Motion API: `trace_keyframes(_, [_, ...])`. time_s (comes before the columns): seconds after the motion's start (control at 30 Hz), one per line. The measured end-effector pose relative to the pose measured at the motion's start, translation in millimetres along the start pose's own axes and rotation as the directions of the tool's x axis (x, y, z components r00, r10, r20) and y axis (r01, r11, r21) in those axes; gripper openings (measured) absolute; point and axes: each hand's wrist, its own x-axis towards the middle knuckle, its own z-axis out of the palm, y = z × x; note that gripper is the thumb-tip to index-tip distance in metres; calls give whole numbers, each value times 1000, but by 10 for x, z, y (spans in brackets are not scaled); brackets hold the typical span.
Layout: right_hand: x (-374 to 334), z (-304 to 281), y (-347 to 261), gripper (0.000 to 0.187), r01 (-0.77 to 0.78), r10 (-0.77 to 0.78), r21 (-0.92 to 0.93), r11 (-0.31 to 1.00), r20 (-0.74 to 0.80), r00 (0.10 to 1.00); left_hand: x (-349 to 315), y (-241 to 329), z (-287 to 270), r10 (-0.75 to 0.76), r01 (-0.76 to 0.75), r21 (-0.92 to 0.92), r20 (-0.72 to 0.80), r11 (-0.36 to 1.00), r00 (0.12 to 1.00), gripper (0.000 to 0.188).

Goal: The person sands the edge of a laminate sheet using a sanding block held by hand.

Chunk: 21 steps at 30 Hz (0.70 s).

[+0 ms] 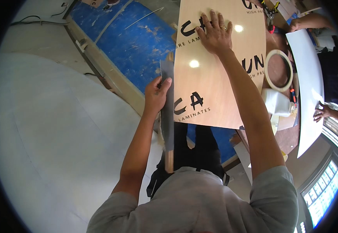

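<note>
A laminate panel with a light wood-coloured face and dark lettering lies before me, its near edge by my legs. My right hand rests flat on the far part of it, fingers spread. Along the panel's left edge, my left hand grips a long sanding block, a wooden strip wrapped in dark grey sandpaper. Bare wood shows at both of its ends. The thumb lies over the grey face, while the other fingers are mostly hidden behind it. Whether the block touches the panel's edge, I cannot tell.
Right of the panel, a brown worktop holds a cream tape roll and a white jug. Pliers lie farther back. A co-worker's hands touch a white sheet at the right. Blue covering spreads over the floor.
</note>
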Motion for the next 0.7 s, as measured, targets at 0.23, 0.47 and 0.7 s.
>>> trace_keyframes(0.23, [-37, 52, 23, 67, 48, -40, 57, 997, -142, 989, 518, 251, 297, 161, -123, 311, -100, 942, 982, 44])
trace_keyframes(0.47, [22, 14, 75, 69, 48, -35, 162, 986, -78, 996, 1495, 949, 337, 291, -226, 332, -162, 916, 943, 45])
trace_keyframes(0.7, [268, -326, 427, 70, 50, -85, 158, 986, 225, 971, 255, 286, -21, 39, -6, 235, -134, 972, 990, 41])
